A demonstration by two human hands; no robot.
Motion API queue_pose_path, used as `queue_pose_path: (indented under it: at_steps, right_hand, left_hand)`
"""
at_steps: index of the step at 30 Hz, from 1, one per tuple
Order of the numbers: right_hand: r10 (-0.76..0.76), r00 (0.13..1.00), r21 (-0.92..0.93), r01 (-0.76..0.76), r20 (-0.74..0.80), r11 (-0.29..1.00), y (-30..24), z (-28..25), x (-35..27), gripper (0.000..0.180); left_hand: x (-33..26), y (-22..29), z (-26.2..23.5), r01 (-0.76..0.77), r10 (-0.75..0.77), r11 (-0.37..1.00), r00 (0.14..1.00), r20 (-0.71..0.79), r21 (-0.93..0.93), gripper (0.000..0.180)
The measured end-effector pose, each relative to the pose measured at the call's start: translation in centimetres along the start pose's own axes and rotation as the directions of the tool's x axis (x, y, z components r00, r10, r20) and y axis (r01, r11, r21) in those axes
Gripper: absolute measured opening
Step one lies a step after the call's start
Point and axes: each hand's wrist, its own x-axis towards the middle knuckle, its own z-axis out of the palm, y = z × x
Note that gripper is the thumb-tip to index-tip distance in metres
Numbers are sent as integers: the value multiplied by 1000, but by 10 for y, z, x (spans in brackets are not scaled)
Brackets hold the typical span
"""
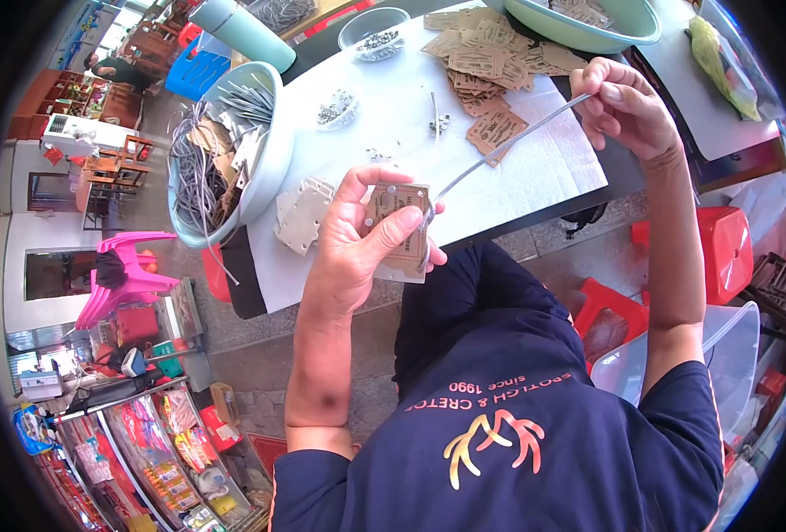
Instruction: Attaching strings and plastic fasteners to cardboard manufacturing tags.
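left hand (357, 226): thumb and fingers gripping one brown printed card (388, 209), raised just above the near edge of the worktop (249, 297).
right hand (625, 111): thumb and forefinger pinching the end of a grey cord (539, 127), beyond the near right corner; other fingers loosely curled. cord slants from the card up to this hand.
white covering (535, 191): spread across the worktop.
pale pieces (303, 215): stacked just beside the left hand, toward the left edge.
pale blue basin (275, 111): at the left edge, filled with cords and cards.
small clear dish (350, 115): metal parts, right of the basin.
brown cards (477, 60): heaped toward the far edge.
green basin (579, 37): at the far right corner.
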Motion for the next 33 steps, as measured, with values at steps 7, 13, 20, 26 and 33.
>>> queue_pose_path:
  at_steps: [7, 13, 20, 26, 33]
  right_hand:
    - [-270, 960, 345, 230, 75, 910, 21, 19, 2, 66]
    - [-269, 963, 366, 262, -31, 893, 16, 43, 8, 77]
    - [-252, 958, 398, 286, -137, 872, 27, 57, 14, 81]
    - [-352, 922, 185, 379, -161, 907, 30, 79, 23, 77]
    - [-367, 814, 19, 419, -450, 908, 32, 87, 38, 47]
  left_hand:
    - [8, -5, -7, -25, 24, 994, 1000, 16, 109, 30]
    - [10, -2, -5, 6, -6, 997, 1000, -1, 82, 27]
    - [11, -2, 0, -30, 32, 996, 999, -26, 89, 27]
    - [12, -3, 1, -18, 25, 993, 998, -52, 120, 27]
    - [15, -6, 3, -16, 23, 989, 998, -50, 145, 23]
